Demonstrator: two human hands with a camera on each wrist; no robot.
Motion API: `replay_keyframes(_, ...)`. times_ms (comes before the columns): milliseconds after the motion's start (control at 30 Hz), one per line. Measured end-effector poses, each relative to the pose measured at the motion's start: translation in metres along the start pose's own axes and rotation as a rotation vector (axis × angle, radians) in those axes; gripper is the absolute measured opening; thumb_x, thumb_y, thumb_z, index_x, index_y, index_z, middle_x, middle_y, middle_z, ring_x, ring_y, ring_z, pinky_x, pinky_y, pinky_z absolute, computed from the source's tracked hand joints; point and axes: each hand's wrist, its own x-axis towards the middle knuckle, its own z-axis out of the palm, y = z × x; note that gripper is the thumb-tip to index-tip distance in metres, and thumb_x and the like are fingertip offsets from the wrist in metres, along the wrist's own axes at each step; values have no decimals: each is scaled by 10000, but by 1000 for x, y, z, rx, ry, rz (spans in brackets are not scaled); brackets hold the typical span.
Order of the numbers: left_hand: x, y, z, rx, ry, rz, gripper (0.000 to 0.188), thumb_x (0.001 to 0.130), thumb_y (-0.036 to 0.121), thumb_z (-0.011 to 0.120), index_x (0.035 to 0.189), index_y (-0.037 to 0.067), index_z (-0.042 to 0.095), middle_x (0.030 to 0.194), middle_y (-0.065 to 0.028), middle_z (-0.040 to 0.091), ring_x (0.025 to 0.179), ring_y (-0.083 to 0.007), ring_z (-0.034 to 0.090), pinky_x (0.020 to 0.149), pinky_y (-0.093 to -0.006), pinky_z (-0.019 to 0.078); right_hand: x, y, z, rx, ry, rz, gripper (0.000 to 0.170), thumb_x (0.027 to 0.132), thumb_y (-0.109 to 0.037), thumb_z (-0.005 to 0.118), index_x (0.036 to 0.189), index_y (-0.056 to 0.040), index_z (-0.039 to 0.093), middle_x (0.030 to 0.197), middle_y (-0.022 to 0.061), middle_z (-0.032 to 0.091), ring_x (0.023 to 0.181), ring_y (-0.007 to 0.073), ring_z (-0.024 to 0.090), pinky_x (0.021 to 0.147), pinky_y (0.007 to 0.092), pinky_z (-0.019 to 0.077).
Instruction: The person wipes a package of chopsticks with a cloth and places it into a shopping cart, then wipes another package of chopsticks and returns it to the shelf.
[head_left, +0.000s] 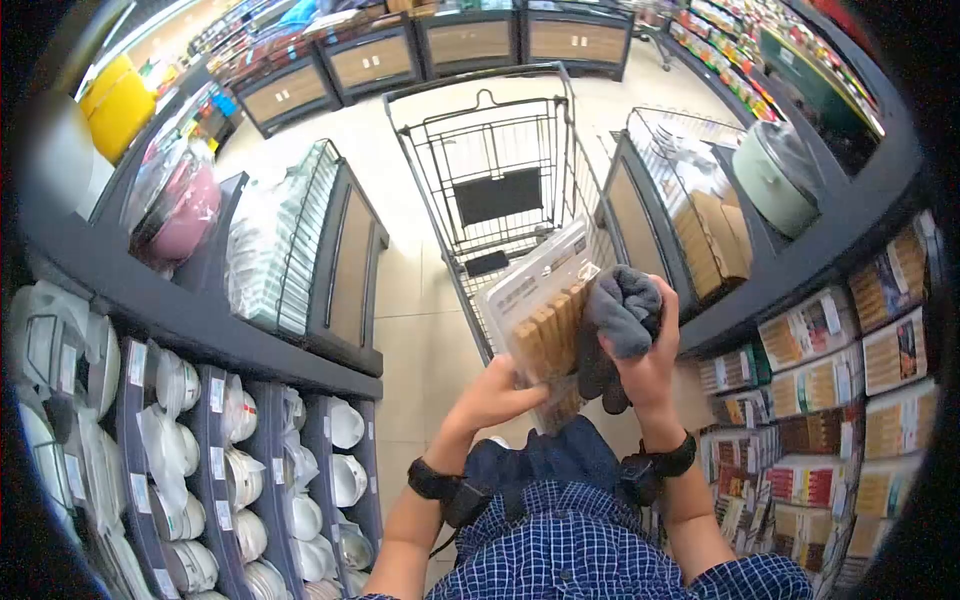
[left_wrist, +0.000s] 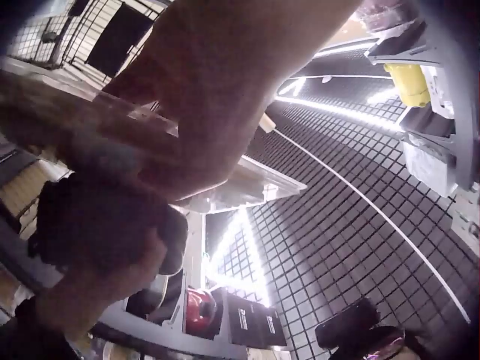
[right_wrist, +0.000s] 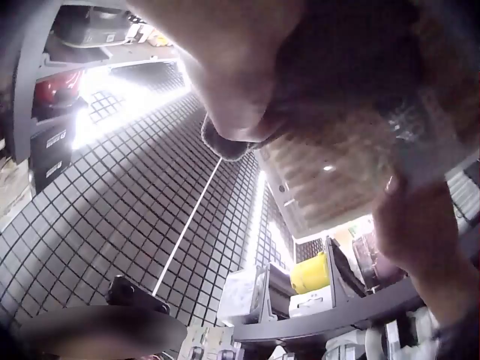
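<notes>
In the head view my left hand (head_left: 500,395) grips the lower left edge of a clear plastic pack (head_left: 545,320) holding several light wooden sticks, its thumb across the front. My right hand (head_left: 655,355) holds a bundled, soft grey cloth item (head_left: 622,310), fingers curled round its right side. A darker part of the bundle hangs below. Pack and cloth are side by side in front of my body, the cloth overlapping the pack's right edge. In the left wrist view the dark bundle (left_wrist: 97,225) is close below the pack; in the right wrist view the pack (right_wrist: 322,180) stretches between both hands.
A wire shopping cart (head_left: 490,170) stands ahead on the tiled floor. Stacked white bowls (head_left: 245,475) fill the left shelves. Packs of chopsticks (head_left: 815,385) hang at the right. A pink pot (head_left: 188,215) and a pale green pot (head_left: 775,175) sit on the side counters.
</notes>
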Motion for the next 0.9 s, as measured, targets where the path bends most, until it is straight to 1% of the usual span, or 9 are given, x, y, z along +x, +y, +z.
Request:
replay_keyframes(200,5,26,42,167,-7,170,368,709,67,593,1062,-12,527,982,-127,587,896,-199,542,805,-317,428,-38,-23,-27,-326,-25,-349,598,585,-175,747,1074,-23,438,1032,152,490,958,328,481,849,402,358)
replay_keyframes(300,8,38,65,145,-49,138,383,716,83,591,1082,-1,517,1000,-149,575,915,-212,542,807,-318,425,-56,-24,-44,-345,63,-398,552,628,-73,697,1088,-12,400,1045,165,429,991,293,455,868,353,358)
replay_keyframes(333,13,37,74,256,-22,248,331,717,111,584,1023,-7,542,890,-150,594,821,-216,564,742,-323,442,-57,-25,-57,-363,92,-405,548,624,-63,692,1086,-12,402,1049,168,432,992,295,455,870,357,356)
replay_keyframes(433,26,40,113,391,-227,8,261,715,138,573,930,-11,568,743,-139,591,692,-217,566,658,-332,450,-73,-28,-115,-491,224,-395,535,614,-34,677,1078,-13,412,1059,173,442,996,302,455,878,369,351)
replay_keyframes(500,36,40,161,322,-301,76,229,690,132,567,871,-9,574,657,-122,575,611,-209,551,607,-337,445,-84,-34,-170,-666,360,-396,522,612,-20,667,1073,-18,422,1064,173,450,1000,309,454,883,377,347)
replay_keyframes(533,41,38,187,306,-370,42,236,684,126,562,880,-5,571,662,-125,575,617,-216,551,612,-336,445,-93,-28,-201,-761,479,-392,455,691,-235,642,1058,-32,466,1043,142,490,980,324,458,877,441,308)
replay_keyframes(667,47,72,300,373,-500,190,200,655,98,549,817,-19,544,609,-110,524,578,-166,507,558,-312,421,-138,-44,-308,-1028,664,-274,407,686,-268,605,1004,-34,509,1020,124,506,979,323,457,867,455,303)
replay_keyframes(733,51,70,346,432,-588,110,233,632,84,520,840,-21,516,608,-173,470,562,-242,463,569,-349,407,-166,-53,-347,-1024,566,-262,423,692,-334,579,993,-44,517,1020,119,507,980,320,458,864,458,301)
replay_keyframes(900,51,58,432,406,-735,188,184,627,75,521,774,-33,498,571,-172,430,504,-227,389,512,-347,384,-222,-90,-396,-1029,448,-266,525,681,-521,526,972,-84,531,1000,92,510,958,308,465,846,465,303)
